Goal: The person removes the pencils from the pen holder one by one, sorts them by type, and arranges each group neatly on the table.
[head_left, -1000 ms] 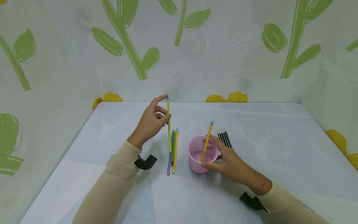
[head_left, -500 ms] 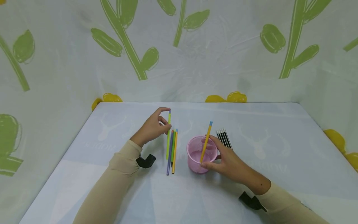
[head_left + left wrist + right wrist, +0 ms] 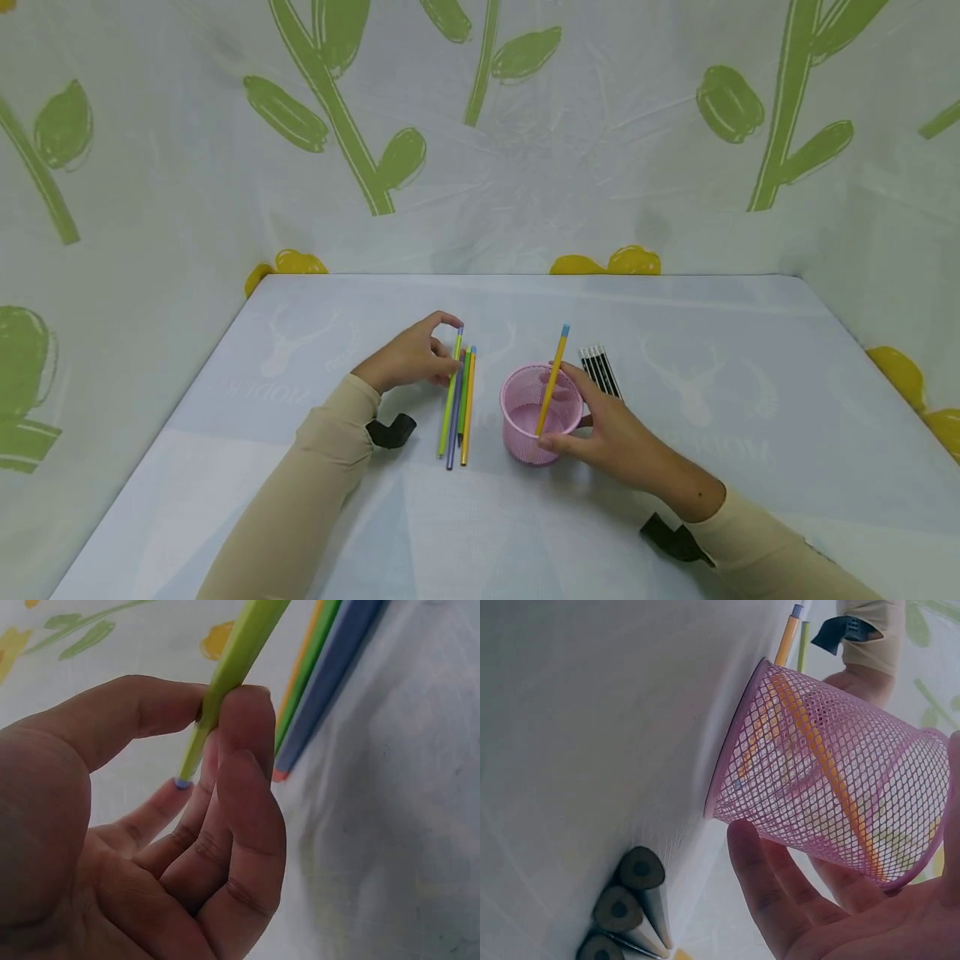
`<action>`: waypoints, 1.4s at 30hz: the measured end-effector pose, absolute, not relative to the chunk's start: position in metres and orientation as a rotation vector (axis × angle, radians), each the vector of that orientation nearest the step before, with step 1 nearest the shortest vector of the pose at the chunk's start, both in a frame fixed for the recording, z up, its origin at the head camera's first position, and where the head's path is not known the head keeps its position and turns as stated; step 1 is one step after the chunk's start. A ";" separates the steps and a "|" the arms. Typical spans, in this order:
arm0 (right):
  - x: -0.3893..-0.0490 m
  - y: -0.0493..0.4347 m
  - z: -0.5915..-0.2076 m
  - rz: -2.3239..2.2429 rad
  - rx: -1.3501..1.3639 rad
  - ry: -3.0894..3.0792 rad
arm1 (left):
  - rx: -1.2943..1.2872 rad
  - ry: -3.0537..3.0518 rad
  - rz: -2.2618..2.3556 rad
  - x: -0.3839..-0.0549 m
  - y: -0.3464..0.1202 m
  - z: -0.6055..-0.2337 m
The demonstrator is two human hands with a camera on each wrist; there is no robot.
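Observation:
My left hand point(image 3: 408, 358) pinches a yellow-green pencil point(image 3: 247, 637) between thumb and fingers, one fingertip at its blue end. The pencil slants low over the table, its lower end beside a purple-blue pencil point(image 3: 452, 442). Right of that lie a green pencil point(image 3: 467, 387) and a yellow pencil point(image 3: 468, 425), side by side. With thumb and fingers around its near right side, my right hand point(image 3: 626, 437) holds a pink mesh pencil cup point(image 3: 832, 750), which stands on the table. A yellow-orange pencil point(image 3: 556, 367) leans inside the cup, blue end up.
Several black pencils point(image 3: 600, 371) lie in a row just beyond my right hand, partly hidden by it. The pale tabletop point(image 3: 720, 333) ends at the back against a white covering with green leaf prints point(image 3: 731, 104).
My left hand has come down and slightly right with the yellow-green pencil, from above the table to beside the other pencils. The right hand and cup stay put.

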State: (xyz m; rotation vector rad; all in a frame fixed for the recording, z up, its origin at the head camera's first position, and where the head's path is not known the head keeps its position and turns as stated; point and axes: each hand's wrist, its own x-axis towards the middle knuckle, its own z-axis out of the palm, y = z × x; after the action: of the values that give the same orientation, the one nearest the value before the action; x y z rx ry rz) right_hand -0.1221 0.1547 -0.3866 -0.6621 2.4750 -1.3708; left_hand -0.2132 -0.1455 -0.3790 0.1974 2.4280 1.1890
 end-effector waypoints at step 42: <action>-0.122 0.154 -0.386 -1.363 -0.610 2.461 | 0.179 2.441 1.026 -0.212 -0.144 -0.392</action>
State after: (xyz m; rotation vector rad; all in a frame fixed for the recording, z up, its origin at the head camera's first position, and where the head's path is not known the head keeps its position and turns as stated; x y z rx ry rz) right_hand -0.1217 0.1541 -0.3857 -0.6100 2.4612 -1.3630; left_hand -0.2118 -0.1442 -0.3923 0.1785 2.4411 1.0263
